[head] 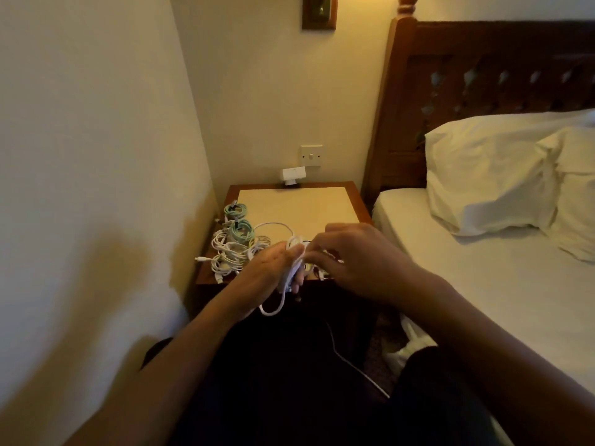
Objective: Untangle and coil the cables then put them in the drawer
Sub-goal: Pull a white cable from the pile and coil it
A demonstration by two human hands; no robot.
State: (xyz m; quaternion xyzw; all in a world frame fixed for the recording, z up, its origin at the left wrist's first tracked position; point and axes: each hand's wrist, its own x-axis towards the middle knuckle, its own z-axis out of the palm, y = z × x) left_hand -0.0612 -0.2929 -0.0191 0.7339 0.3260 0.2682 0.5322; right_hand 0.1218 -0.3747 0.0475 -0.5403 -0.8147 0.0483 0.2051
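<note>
A white cable [291, 278] is looped round the left hand [267, 272], which grips the coil just off the front edge of the nightstand [296, 204] — one strand trails down toward the floor. The right hand [357, 262] pinches the same cable beside the left fingertips. Behind, a tangled cable pile [230, 252] crowds the top's front-left corner, near the wall [96, 156] — the bed [483, 268] flanks the right edge.

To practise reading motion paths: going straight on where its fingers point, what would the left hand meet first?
Probably the right hand, close ahead of the left hand and its white cable; depth unclear.
</note>
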